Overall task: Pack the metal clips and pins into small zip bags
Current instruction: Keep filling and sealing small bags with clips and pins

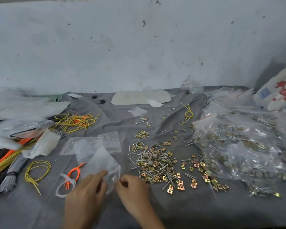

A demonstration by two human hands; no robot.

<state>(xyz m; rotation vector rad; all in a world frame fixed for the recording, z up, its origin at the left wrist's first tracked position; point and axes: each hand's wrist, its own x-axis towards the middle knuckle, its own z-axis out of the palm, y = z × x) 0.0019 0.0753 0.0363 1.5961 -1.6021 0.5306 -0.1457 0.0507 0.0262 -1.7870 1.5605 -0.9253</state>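
Far left of the grey cloth [40, 212]: a tied bundle of grey cable ties [8, 177] and a loop of yellow wire [37, 169], neither needed for this job.
Beside the left wrist: bent orange wire strands [74, 173] threaded through a loop of white cable tie [65, 185], close enough to snag a sleeve or a bag.
Left hand [86, 194]: the index finger lies stretched over the near corner of the small clear plastic zip bag [104, 164] and the others are loosely bent. Whether the thumb pinches from beneath is hidden.
Bag: lies flat on the cloth between the two hands, its mouth towards the person and apparently empty.
Right hand [132, 190]: fingers curled, thumb and forefinger nipping the bag's lip. Blur hides whether a clip is also held.
Step in hand: probably opening the mouth. Pull the two lips apart evenly, then keep one side pinned so the bag stays gaping.
Loose heap of brass-coloured square metal clips and silver pins [157, 164]: just right of the right hand, a short reach. Feed the pins in head first so the points do not pierce the film.
Far right: clear zip bags already filled with clips and pins [238, 146], heaped together.
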